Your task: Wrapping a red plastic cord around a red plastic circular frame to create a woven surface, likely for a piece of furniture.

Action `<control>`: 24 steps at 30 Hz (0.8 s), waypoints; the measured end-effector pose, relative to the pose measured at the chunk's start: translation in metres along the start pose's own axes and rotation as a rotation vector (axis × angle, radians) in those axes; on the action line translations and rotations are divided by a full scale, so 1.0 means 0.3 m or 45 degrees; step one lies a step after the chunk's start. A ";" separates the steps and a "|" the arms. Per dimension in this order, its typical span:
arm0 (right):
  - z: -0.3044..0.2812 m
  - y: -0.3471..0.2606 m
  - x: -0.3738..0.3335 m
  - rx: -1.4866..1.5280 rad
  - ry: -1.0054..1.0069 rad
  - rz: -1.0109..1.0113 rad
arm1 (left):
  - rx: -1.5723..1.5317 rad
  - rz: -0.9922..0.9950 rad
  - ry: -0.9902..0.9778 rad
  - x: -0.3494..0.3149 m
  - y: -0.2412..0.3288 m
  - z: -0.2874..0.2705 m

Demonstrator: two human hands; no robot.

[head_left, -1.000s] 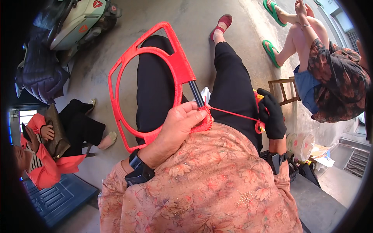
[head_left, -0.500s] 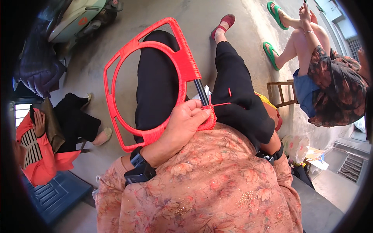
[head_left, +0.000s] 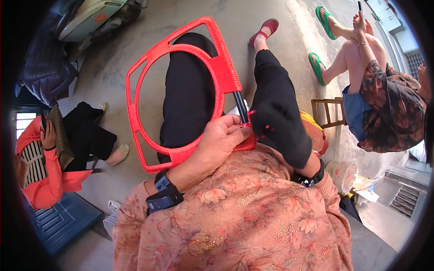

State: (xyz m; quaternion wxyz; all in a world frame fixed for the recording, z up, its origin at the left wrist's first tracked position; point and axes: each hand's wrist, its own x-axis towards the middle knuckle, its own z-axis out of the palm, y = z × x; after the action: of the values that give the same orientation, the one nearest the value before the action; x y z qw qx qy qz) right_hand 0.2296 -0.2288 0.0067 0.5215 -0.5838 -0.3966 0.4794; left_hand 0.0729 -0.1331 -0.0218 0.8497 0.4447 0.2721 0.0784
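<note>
Both hands grip: left hand (head_left: pixel 221 140) clasps the red frame (head_left: pixel 181 90), gloved right hand (head_left: pixel 275 122) pinches red cord (head_left: pixel 253 113). Most of the frame looks wrapped; a bare black bar (head_left: pixel 241 106) remains.

Left hand (head_left: pixel 219 142), bare, at frame centre: fingers curled in a closed grip, thumb uppermost, forearm entering from lower left with a dark wristband. Right hand (head_left: pixel 280 128), in a black glove, lies just right of it, fingertips meeting the left's; its wrist bears a black band.
</note>
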 end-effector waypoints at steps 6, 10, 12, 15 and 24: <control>-0.209 0.080 -0.094 0.087 0.469 0.296 | 0.058 -0.143 0.115 0.004 0.038 0.023; -0.370 0.310 -0.193 0.399 0.426 0.003 | 0.205 -0.213 0.214 0.036 0.043 0.041; -0.345 0.313 -0.187 1.149 0.454 0.102 | 0.200 -0.256 0.257 0.034 0.042 0.038; -0.278 0.316 -0.178 1.194 0.582 0.069 | 0.206 -0.252 0.218 0.032 0.046 0.040; -0.185 0.251 -0.162 0.420 0.519 0.301 | 0.501 0.084 0.132 -0.008 0.034 0.004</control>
State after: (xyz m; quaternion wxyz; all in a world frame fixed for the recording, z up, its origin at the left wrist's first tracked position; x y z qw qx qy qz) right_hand 0.2700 -0.2989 -0.0610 0.6190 -0.6176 -0.1295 0.4677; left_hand 0.0728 -0.1288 -0.0121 0.7284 0.6061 0.3107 0.0745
